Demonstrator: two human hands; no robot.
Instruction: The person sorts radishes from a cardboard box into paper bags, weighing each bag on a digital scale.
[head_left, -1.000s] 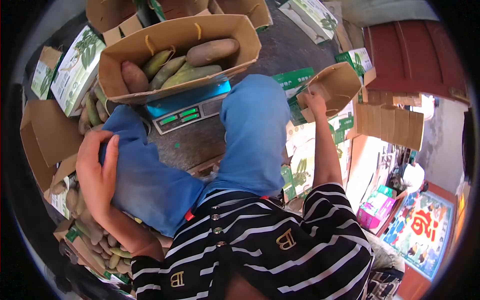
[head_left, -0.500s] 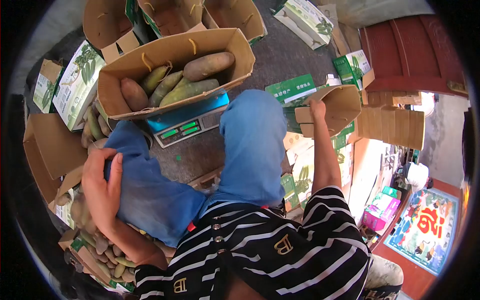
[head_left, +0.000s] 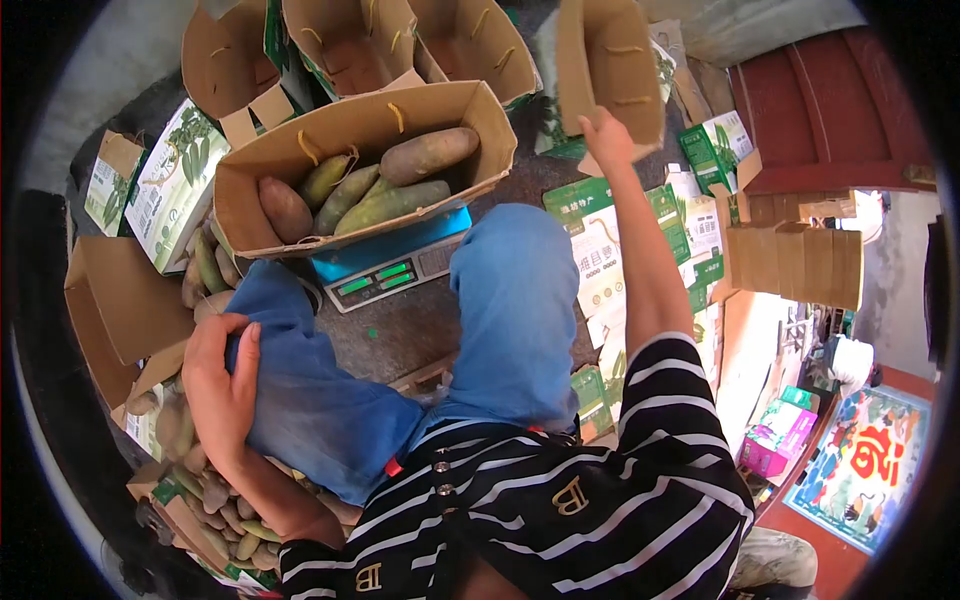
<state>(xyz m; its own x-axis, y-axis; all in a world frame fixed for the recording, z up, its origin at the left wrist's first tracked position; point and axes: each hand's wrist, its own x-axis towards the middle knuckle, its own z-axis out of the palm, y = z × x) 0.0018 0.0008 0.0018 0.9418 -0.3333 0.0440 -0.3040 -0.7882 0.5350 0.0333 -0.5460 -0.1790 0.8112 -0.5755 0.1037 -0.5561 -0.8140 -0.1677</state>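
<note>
My right hand (head_left: 608, 142) grips the near edge of an open cardboard gift box (head_left: 612, 75) with yellow cord handles, held at the upper right. My left hand (head_left: 222, 375) lies on my left knee, its fingers loosely spread and holding nothing. Before my knees, a wide open carton (head_left: 355, 130) sits on an electronic scale (head_left: 390, 285) with lit green displays. Inside that carton lie several long green and brownish radishes (head_left: 430, 156).
More open cartons (head_left: 350, 60) stand behind the scale. Loose radishes (head_left: 215, 500) are heaped at my left beside an open-flapped box (head_left: 130, 300). Flat printed cartons (head_left: 597, 245) lie at my right, near stacked brown cardboard (head_left: 800, 262) and a red door (head_left: 830, 110).
My right hand has carried the gift box forward and away from me, uncovering the flat cartons beneath. The view has shifted slightly; my left hand stays on my knee.
</note>
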